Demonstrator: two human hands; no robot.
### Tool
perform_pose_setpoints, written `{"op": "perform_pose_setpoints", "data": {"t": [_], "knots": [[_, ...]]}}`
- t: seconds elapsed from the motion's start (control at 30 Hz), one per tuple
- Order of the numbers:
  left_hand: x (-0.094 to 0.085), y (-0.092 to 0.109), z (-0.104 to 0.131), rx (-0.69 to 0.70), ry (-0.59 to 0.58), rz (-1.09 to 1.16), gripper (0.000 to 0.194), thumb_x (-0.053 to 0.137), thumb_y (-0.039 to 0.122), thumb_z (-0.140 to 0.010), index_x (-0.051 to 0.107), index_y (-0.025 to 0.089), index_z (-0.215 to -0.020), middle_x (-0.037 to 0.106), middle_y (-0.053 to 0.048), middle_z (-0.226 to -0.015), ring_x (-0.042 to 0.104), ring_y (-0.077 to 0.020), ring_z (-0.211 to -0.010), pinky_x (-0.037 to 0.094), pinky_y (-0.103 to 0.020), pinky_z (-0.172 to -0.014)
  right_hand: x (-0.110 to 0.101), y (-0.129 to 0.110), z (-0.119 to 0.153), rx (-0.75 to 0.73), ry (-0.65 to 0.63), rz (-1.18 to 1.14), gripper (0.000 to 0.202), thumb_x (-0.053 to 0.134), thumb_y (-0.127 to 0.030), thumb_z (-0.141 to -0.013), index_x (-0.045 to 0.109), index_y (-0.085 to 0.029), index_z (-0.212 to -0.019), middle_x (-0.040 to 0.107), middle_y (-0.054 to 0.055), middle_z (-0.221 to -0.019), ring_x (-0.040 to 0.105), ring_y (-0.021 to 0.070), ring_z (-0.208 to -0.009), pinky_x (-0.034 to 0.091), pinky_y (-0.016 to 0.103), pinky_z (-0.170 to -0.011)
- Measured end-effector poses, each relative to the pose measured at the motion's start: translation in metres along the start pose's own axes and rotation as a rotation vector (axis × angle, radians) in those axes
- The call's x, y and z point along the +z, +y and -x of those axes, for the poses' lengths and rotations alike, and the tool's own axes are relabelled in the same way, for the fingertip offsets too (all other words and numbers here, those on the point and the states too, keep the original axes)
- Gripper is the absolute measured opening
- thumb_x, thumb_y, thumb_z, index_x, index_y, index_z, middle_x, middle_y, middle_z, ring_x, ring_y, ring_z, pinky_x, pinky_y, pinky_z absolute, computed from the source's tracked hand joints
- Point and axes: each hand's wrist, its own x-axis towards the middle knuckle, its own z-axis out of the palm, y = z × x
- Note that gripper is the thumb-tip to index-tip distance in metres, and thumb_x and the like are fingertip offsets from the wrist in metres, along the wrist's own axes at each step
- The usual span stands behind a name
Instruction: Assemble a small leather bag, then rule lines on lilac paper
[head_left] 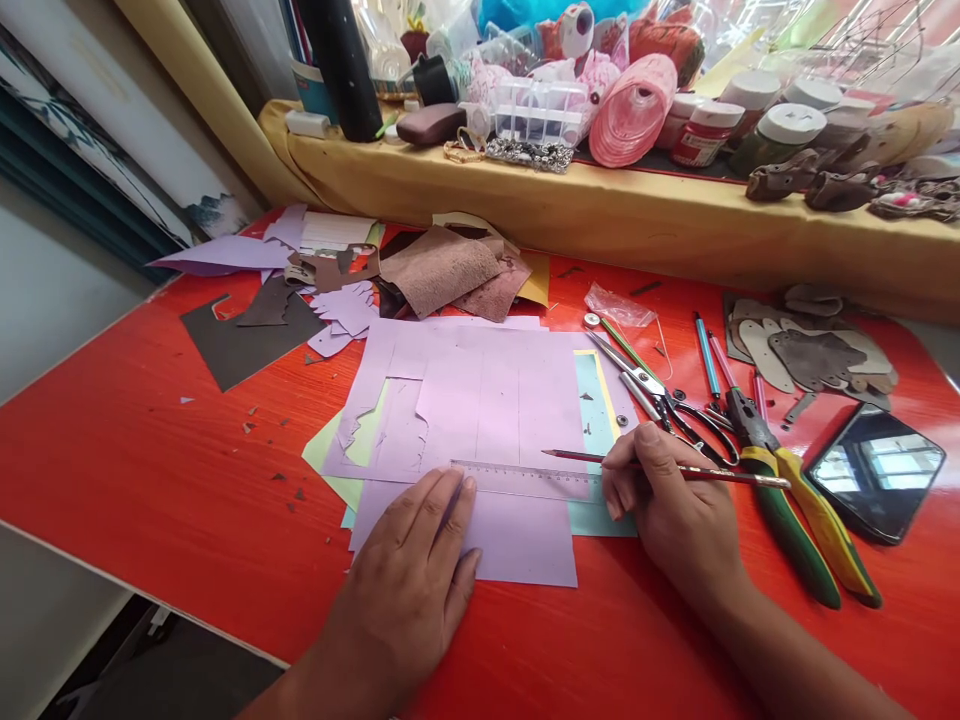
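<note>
My left hand [420,570] lies flat, fingers stretched out, pressing on the left end of a clear ruler [517,476]. The ruler lies across a sheet of lilac paper [480,400], which bears faint pencil lines and has a jagged cut-out on its left side. In my right hand [675,510] is a dark red pencil [712,472], held almost level with its tip pointing left, just above the ruler. That hand's fingers rest near the ruler's right end. More lilac, green and blue sheets are layered underneath.
Scissors [652,390], pliers [795,490] and a phone [877,470] lie right of the paper on the red table [187,500]. Brown leather pieces [450,265] and paper scraps lie behind it. Cut leather shapes [814,350] are stacked at right. Paint jars [705,133] stand on the ledge.
</note>
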Motion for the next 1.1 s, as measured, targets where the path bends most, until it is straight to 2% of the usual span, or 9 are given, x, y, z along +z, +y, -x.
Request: {"op": "perform_pose_setpoints", "data": {"t": [0.27,0.67,0.8,0.93,1.1], "knots": [[-0.0025,0.0005,0.0,-0.008,-0.008,0.019,0.045,0.047,0.021,-0.11,0.054,0.008,-0.152,0.063,-0.016,-0.152,0.054,-0.0306,-0.144,0.045,-0.046,-0.116,-0.0022,0.0016,0.0008,0.016,0.016,0.015,0.049,0.062,-0.054,-0.107,0.072,-0.019,-0.074,0.05,-0.003,-0.05,0.054,0.0135,-0.043,0.043,0.026,-0.044],[-0.0003,0.0013,-0.002,-0.006,0.005,0.066,0.043,0.047,0.021,-0.11,0.059,0.01,-0.15,0.066,-0.015,-0.149,0.058,-0.0301,-0.139,0.041,-0.044,-0.116,-0.0038,0.001,-0.0034,-0.035,0.051,-0.023,0.044,0.065,-0.05,-0.106,0.075,-0.019,-0.076,0.05,-0.003,-0.05,0.055,0.0137,-0.044,0.044,0.026,-0.044],[-0.0004,0.0014,-0.0028,-0.01,0.001,0.071,0.043,0.046,0.022,-0.111,0.059,0.01,-0.15,0.066,-0.015,-0.149,0.056,-0.0296,-0.14,0.04,-0.044,-0.117,-0.0031,-0.0009,-0.0021,-0.044,0.05,0.029,0.045,0.065,-0.051,-0.106,0.075,-0.019,-0.075,0.052,-0.002,-0.051,0.056,0.014,-0.045,0.044,0.026,-0.044],[-0.0009,0.0016,-0.003,-0.009,-0.008,0.063,0.043,0.046,0.021,-0.11,0.058,0.01,-0.151,0.066,-0.014,-0.15,0.057,-0.0291,-0.141,0.041,-0.043,-0.117,-0.0035,-0.0005,-0.001,-0.042,0.039,0.091,0.046,0.064,-0.052,-0.106,0.074,-0.019,-0.074,0.052,-0.002,-0.051,0.056,0.0145,-0.044,0.043,0.027,-0.044],[-0.0005,0.0017,-0.0028,-0.007,-0.002,0.054,0.044,0.047,0.021,-0.11,0.058,0.011,-0.151,0.066,-0.015,-0.149,0.057,-0.0295,-0.14,0.043,-0.044,-0.116,-0.0061,0.004,-0.0017,-0.029,0.031,0.058,0.045,0.063,-0.051,-0.107,0.074,-0.02,-0.077,0.052,-0.002,-0.052,0.055,0.0144,-0.044,0.043,0.028,-0.045]]}}
